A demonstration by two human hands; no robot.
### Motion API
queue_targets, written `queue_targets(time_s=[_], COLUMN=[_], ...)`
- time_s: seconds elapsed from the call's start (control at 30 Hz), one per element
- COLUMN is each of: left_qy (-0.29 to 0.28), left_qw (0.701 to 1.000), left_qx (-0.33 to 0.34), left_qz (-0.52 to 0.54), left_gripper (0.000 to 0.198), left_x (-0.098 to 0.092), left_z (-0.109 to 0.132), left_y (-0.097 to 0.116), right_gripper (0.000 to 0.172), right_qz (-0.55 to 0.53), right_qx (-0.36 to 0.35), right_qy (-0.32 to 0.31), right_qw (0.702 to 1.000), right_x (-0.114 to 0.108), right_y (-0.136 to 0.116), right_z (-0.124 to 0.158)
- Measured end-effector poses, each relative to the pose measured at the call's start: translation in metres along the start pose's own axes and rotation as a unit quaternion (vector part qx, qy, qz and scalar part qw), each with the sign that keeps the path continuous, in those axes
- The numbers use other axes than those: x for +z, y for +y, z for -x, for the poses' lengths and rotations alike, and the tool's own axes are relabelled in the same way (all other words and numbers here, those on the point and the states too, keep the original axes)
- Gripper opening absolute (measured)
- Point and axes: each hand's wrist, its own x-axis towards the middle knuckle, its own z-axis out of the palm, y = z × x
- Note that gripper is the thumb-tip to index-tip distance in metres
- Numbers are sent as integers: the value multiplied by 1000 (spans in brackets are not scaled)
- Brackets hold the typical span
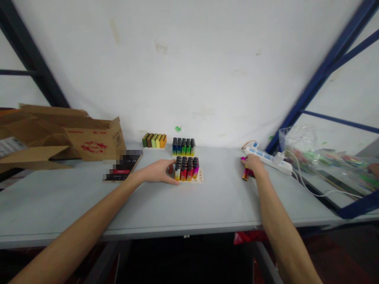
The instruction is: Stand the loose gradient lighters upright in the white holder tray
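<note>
A white tray holds several upright lighters with black tops, in white-yellow, red, orange and purple. Its rightmost slots show bare. My left hand is at the left side of this tray, thumb and fingers apart around its corner. Over on the right, my right hand is closed on purple lighters lying low at the table surface; how many is hidden by the fingers. Behind the tray stands another block of blue, green and yellow lighters. Farther left is a block of green, brown and orange lighters.
Open cardboard boxes stand at the left, near a dark flat package. A white power strip with cables lies at the back right. Blue shelf posts and plastic bags are at the right; a wall rises behind.
</note>
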Motion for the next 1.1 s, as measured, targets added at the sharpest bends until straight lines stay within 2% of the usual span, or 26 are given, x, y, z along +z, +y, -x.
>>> queue_targets(time_s=[0.1,0.17,0.2,0.27,0.33,0.4,0.47,0.57,0.73,0.87,1.1], left_qy=[2,0,-1,-2,-2,-1,1,1,2,-1,0], left_qw=[1000,1000,1000,1000,1000,1000,1000,1000,1000,1000,1000], left_qx=[2,2,1,0,-2,-3,2,12,11,4,6], left_qz=[13,17,16,11,5,3,1,0,5,7,1], left_gripper=[81,79,78,76,76,75,73,72,74,75,76], left_x=[1,1,1,1,1,2,1,1,1,2,3], left_z=[0,0,0,-1,-1,-1,-1,0,-1,-1,-2], left_y=[-1,-1,-1,-2,-2,-2,-1,0,0,-1,-4], right_gripper=[26,28,30,36,43,47,48,51,57,49,41], right_qz=[-40,-134,-208,-365,-460,-500,-518,-515,-466,-431,-423], right_qx=[-59,-113,-142,-196,-225,-227,-225,-239,-244,-251,-256], right_qy=[-2,-2,-9,-33,-58,-61,-52,-25,17,31,41], right_qw=[997,985,968,910,857,834,823,823,850,866,868], right_x=[0,1,2,4,6,6,4,-2,-6,-3,-4], right_y=[-18,-30,-36,-50,-65,-82,-98,-118,-138,-146,-148], right_z=[-5,-4,-2,6,16,28,40,59,84,91,92])
